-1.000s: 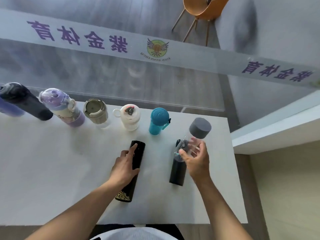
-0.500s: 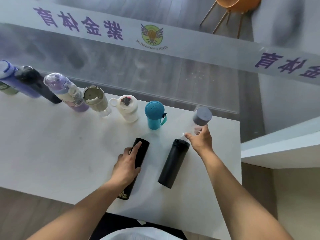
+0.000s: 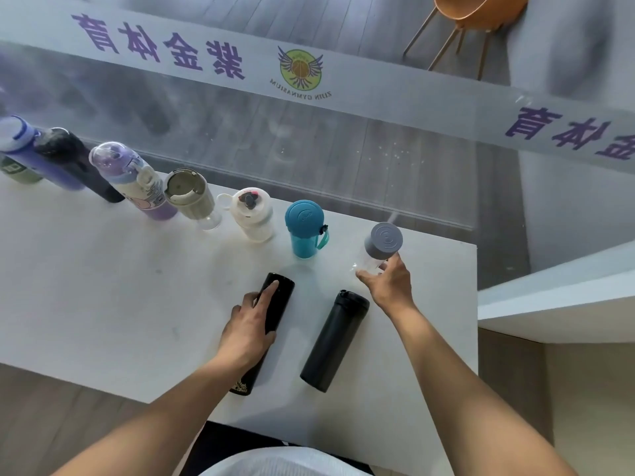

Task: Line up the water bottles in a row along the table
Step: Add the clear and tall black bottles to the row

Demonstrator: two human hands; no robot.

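Several bottles stand in a row along the far edge of the white table, ending with a white bottle and a teal bottle. To the right of the teal one, my right hand grips a clear bottle with a grey cap, upright near the table's back right corner. My left hand rests on a black bottle that lies flat near the front edge, fingers wrapped on it. A second black bottle lies flat between my two arms, untouched.
A glass wall with a frosted band and purple lettering runs just behind the table. A white ledge sits to the right of the table. An orange chair stands beyond the glass.
My right hand carried the clear grey-capped bottle away from the lying black bottle to the far edge, right of the teal bottle. My left hand stayed on the other black bottle.
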